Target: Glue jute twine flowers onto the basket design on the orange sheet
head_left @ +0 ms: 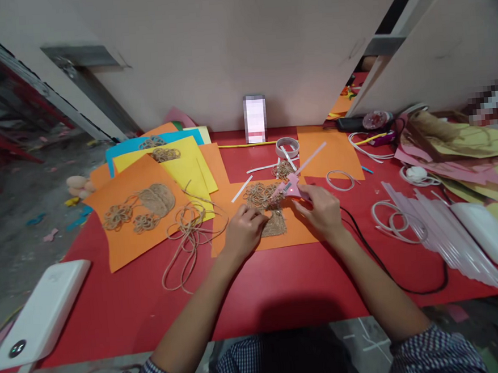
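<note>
In my right hand [322, 208] is a pink glue gun [290, 188], its nozzle pointing left and a clear glue stick [314, 158] jutting from its back. The nozzle is over a twine decoration [274, 224] of coiled loops above a woven, pot-shaped patch, lying on an orange sheet [229, 210]. At the decoration's left edge is my left hand [246, 226], fingers curled and pinched together at the twine; what exactly they grip is too small to see. Left of it, a loose tangle of twine [190, 230] rests partly on the red table.
Another orange sheet [121, 249] with twine shapes lies at left, over yellow sheets [197, 173]. A tape roll [288, 147] sits behind the glue gun. Several glue sticks [453, 240] and a white power bank [486, 232] lie right; a black cable [378, 263] crosses the table.
</note>
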A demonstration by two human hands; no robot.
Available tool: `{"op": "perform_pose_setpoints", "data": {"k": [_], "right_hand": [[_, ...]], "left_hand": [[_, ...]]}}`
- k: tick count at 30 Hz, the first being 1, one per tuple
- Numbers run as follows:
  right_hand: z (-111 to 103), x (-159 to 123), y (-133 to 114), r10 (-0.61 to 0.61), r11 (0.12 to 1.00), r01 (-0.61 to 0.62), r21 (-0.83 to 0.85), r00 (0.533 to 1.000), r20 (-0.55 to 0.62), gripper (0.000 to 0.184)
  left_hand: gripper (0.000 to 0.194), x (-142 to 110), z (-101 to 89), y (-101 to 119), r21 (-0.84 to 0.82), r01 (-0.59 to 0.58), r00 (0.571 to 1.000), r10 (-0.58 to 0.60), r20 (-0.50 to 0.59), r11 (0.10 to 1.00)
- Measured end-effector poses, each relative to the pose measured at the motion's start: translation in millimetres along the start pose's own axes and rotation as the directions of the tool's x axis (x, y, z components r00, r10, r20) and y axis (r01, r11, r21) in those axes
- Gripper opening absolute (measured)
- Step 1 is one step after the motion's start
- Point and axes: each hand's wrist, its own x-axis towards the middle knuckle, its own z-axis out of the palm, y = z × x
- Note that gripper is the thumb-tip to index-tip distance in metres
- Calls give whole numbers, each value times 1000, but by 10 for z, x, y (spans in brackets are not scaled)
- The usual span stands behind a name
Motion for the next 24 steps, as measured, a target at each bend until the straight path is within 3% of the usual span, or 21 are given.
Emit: {"op": "perform_pose_setpoints", "data": {"k": [24], "right_hand": [[-70, 32, -27, -97, 995, 97, 6, 995, -9, 26]], "left_hand": [[20, -28, 31, -37, -26, 24, 999, -23, 49, 999]]}}
